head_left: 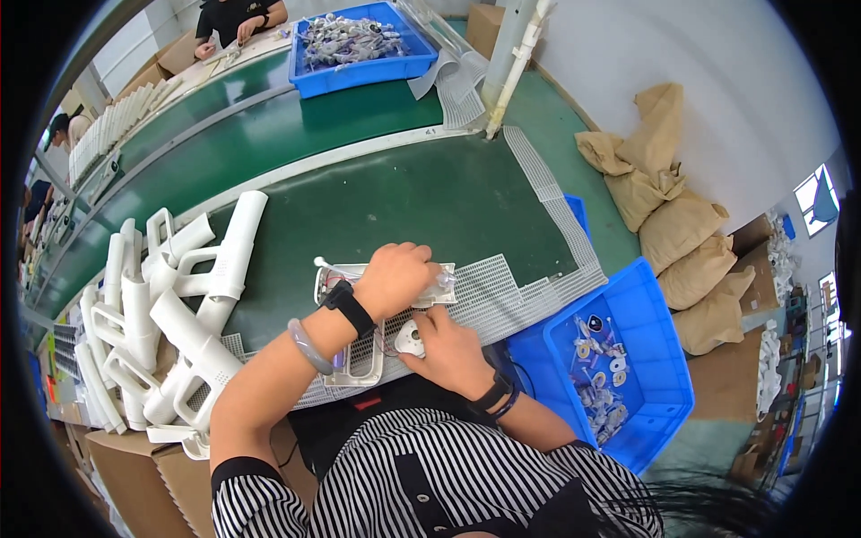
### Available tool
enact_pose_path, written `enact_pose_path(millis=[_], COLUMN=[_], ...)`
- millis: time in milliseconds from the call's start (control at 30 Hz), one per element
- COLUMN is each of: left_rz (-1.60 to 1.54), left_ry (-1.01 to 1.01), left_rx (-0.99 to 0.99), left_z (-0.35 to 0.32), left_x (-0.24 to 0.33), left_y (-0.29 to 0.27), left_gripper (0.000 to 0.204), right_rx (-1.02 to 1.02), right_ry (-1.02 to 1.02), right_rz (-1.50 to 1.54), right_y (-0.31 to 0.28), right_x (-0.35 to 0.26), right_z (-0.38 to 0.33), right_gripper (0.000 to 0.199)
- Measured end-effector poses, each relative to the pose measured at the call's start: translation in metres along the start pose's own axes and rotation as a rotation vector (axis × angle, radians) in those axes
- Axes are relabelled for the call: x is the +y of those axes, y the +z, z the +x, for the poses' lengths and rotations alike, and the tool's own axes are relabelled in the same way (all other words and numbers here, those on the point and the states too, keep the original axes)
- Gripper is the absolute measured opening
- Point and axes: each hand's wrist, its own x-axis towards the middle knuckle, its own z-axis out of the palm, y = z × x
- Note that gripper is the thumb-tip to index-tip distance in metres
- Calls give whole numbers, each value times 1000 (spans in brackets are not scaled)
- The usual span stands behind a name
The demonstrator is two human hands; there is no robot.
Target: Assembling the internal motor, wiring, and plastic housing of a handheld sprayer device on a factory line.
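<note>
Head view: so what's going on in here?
The person's right grip holds a small white rounded part close to an open white housing. The left grip is over that housing; its exact contact is hidden. More white housings lie piled to the left, and a blue bin with small parts stands to the right.

Left hand (399, 276): we see it palm-down over an open white housing (354, 379); its grip is unclear to us.
Right hand (451, 355): we note thumb and fingers around a white rounded piece (406, 341), just beside the housing.
Mat (489, 291): pale, perforated, under the housing.
White shells (186, 345): we find them heaped at left.
Blue bin (665, 363): small parts (603, 403) inside, at right.
Blue tray (359, 82): heaped, across the green surface (386, 197).
</note>
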Motion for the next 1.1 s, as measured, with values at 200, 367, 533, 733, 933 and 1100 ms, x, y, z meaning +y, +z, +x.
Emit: enact_pose_path(millis=[200, 367, 533, 733, 933, 1100], left_rz=[-263, -332, -322, -225, -114, -110], left_ry=[-136, -91, -50, -136, -218, -248], left_rx=[-66, -52, -30, 75, 76, 121], left_z=[0, -6, -2, 5, 6, 6], left_x=[0, -2, 1, 14, 20, 20], left_y=[-19, -18, -9, 3, 20, 26], left_gripper=[14, 14, 17, 15, 11, 9], right_rx=[366, 345, 218, 90, 17, -6], right_ry=[21, 68, -30, -7, 53, 71], right_rz=[135, 357, 505, 538, 646, 630], right_y=[-23, -29, -29, -39, -39, -40], right_x=[24, 53, 68, 86, 91, 90], right_z=[-8, 0, 8, 16, 21, 21], right_gripper=[64, 64, 67, 64, 59, 57])
